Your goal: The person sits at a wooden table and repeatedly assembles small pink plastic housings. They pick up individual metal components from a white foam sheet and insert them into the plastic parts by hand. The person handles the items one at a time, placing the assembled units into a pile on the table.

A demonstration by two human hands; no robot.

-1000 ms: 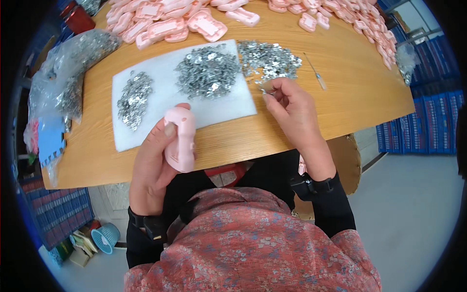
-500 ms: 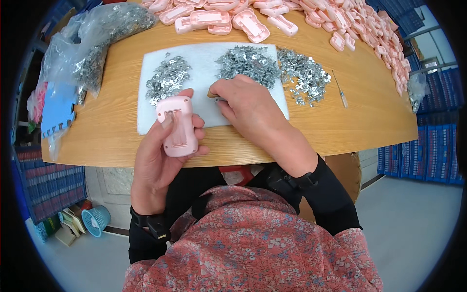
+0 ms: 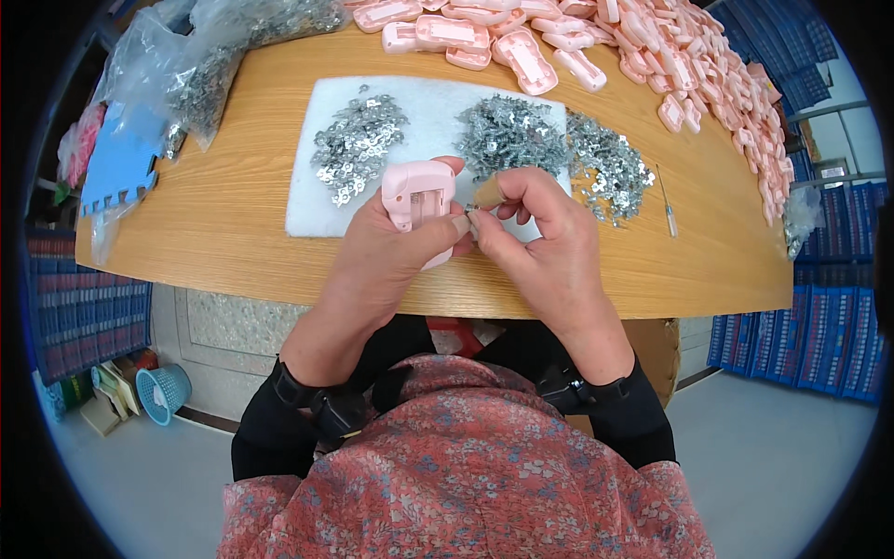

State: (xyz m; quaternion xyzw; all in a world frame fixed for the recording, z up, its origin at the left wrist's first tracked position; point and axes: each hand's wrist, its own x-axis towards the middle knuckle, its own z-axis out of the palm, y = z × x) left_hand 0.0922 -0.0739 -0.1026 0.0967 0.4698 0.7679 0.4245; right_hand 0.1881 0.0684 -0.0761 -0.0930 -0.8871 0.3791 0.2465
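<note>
The left hand (image 3: 391, 256) grips a pink plastic housing (image 3: 418, 202) above the near edge of the white pad (image 3: 419, 112), while the right hand (image 3: 540, 238) pinches a tiny metal piece (image 3: 472, 213) against it — too small to make out. On the pad lie 3 heaps of metal parts (image 3: 512, 135); pink housings (image 3: 652, 56) crowd the wooden table (image 3: 233, 196) beyond.

Your bench: curved wooden tabletop (image 3: 233, 210) | grey floor (image 3: 773, 466) below | blue crates (image 3: 810, 335) stacked right | small blue basket (image 3: 160, 391) lower left

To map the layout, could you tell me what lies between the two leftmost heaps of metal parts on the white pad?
Head view: only bare white pad separates them.
</note>
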